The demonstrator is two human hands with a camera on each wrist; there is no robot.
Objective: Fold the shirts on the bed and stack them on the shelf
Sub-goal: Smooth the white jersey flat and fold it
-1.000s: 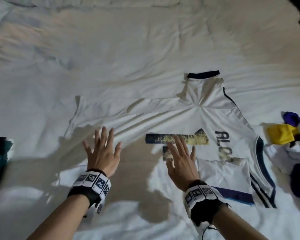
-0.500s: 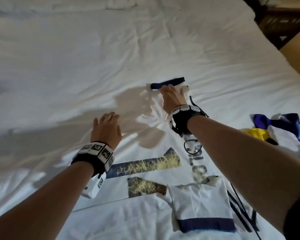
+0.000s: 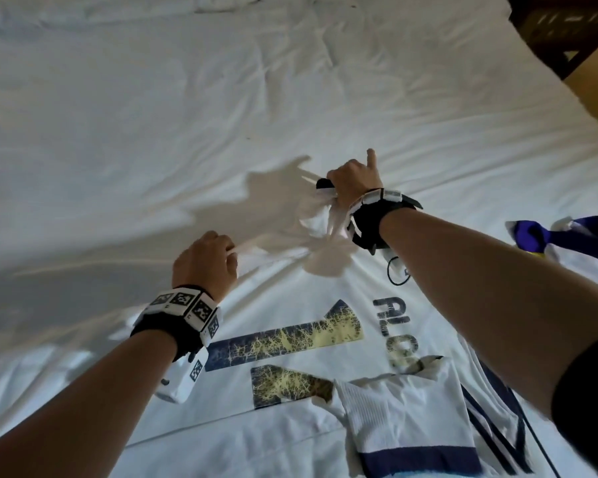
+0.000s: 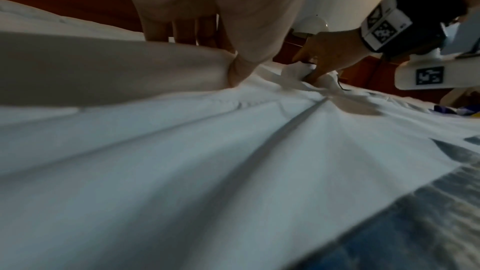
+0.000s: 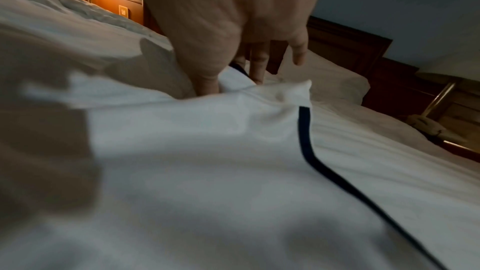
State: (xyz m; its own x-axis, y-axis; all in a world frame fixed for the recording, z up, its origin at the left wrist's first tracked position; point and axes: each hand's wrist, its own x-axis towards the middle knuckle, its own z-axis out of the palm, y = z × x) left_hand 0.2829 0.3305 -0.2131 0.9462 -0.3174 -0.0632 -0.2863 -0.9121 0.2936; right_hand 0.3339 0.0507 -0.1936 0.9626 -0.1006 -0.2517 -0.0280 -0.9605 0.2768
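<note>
The shirt [image 3: 325, 326] lies flat on the bed [image 3: 152, 132], print up, its long axis running away from the person, collar at the far end. The right hand [image 3: 354, 182] pinches the bunched collar [image 3: 323, 183], little finger raised. The left hand [image 3: 204, 260] is curled round a fold of white cloth at the far left shoulder, nearer the person than the right. Both grips sit at the shirt's far end; the body and hem lie toward the person. The right sleeve [image 3: 404, 422] is already folded inward. Judgement: the next fold turns on drawing the far end back along the long axis toward the hem. Other clothes [image 3: 560, 236] lie at the right. No shelf is in view.
</note>
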